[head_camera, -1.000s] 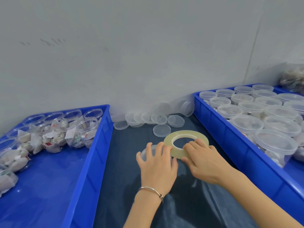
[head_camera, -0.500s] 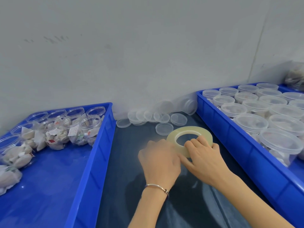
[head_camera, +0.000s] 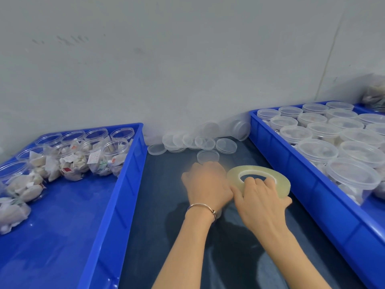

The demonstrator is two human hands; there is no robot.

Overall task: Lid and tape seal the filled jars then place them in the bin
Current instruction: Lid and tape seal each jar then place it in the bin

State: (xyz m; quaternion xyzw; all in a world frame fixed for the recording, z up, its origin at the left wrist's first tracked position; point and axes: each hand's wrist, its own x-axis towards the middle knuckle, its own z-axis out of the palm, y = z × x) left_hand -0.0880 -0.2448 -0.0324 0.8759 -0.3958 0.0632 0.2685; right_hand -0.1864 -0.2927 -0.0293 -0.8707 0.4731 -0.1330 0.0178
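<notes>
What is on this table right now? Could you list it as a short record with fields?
left hand: curled over a jar, which is hidden beneath it
right hand: holds the tape roll, fingers in its hole
left bin: open filled jars, no lids
right bin: lidded jars
loose lids: by the wall, between the bins

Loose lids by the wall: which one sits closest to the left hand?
The single lid lying flat by itself in front of the lid row, just beyond the left hand; the other lids are farther back.
</notes>
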